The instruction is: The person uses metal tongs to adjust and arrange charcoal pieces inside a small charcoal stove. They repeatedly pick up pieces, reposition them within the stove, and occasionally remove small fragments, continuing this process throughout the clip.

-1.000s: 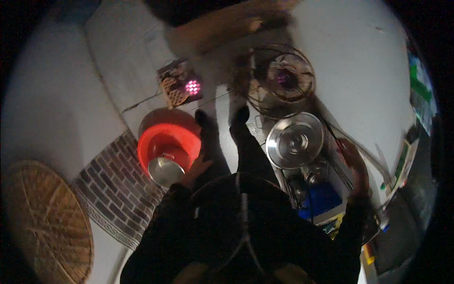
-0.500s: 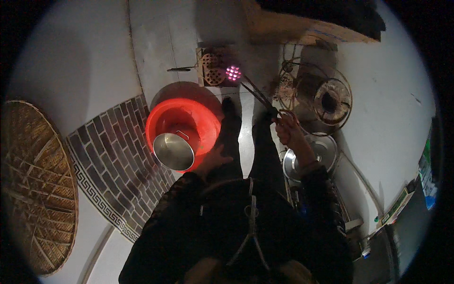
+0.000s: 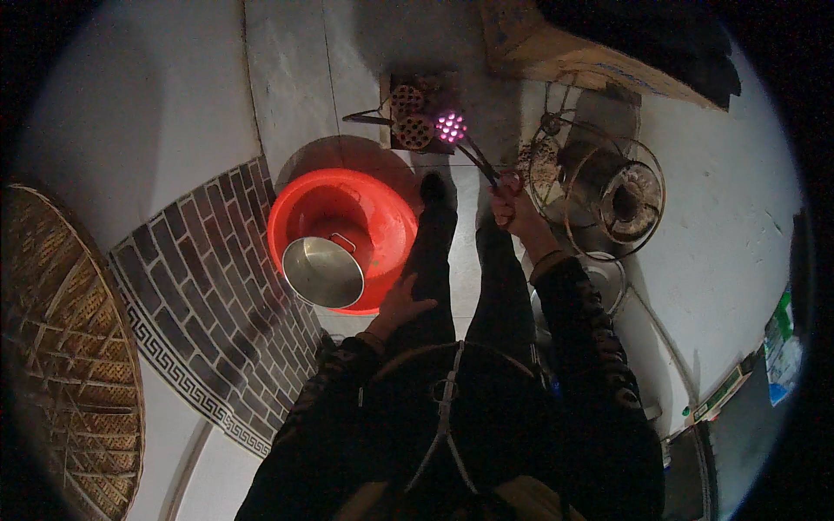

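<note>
My right hand (image 3: 516, 208) grips the handles of dark metal fire tongs (image 3: 480, 161). Their jaws reach to the lower right edge of a glowing honeycomb coal briquette (image 3: 450, 128); whether they clamp it I cannot tell. To its left, two unlit brown briquettes (image 3: 413, 132) with round holes lie on a dark square plate (image 3: 445, 80) on the floor. Resting on my left thigh, my left hand (image 3: 402, 304) has its fingers apart and holds nothing.
A red basin (image 3: 395, 230) with a steel pot (image 3: 323, 273) stands left of my legs. On the right is a round stove (image 3: 632, 204) with wire rings. A cardboard box (image 3: 556, 56) sits at the back; a woven bamboo tray (image 3: 78, 365) is at the far left.
My right hand has moved the tongs forward, and their jaws have come closer together beside the glowing briquette. The view has shifted slightly. My left hand still lies on my thigh.
</note>
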The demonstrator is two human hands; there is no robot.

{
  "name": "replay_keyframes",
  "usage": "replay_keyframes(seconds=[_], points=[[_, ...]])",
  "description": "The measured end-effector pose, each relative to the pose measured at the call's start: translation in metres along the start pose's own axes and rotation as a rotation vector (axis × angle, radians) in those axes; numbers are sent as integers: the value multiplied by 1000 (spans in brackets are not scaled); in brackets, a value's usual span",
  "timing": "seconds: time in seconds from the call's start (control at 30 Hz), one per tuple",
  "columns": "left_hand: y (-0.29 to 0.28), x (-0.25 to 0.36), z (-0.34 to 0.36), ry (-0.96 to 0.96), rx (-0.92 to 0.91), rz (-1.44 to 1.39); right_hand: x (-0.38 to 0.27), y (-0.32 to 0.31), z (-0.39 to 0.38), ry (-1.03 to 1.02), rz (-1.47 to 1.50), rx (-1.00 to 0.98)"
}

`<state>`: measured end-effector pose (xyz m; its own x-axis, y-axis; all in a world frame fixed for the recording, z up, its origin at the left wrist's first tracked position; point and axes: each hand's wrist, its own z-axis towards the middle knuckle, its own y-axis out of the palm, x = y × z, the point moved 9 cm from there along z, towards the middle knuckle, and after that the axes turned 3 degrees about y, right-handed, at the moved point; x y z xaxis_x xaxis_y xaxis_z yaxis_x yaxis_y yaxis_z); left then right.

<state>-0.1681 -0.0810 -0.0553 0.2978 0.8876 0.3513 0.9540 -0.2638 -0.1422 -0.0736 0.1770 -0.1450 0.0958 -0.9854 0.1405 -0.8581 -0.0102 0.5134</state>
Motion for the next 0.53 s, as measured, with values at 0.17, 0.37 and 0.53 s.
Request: replay_keyframes(seconds=[0.17,0.37,0.53], points=[[-4,-2,1,10,8,2,-4,14,5,-56,-68,46],[-4,-4,4,19,11,13,-1,19,11,-43,-141,78],[-4,0,3,26,46,36,1,13,19,-70,-180,57]])
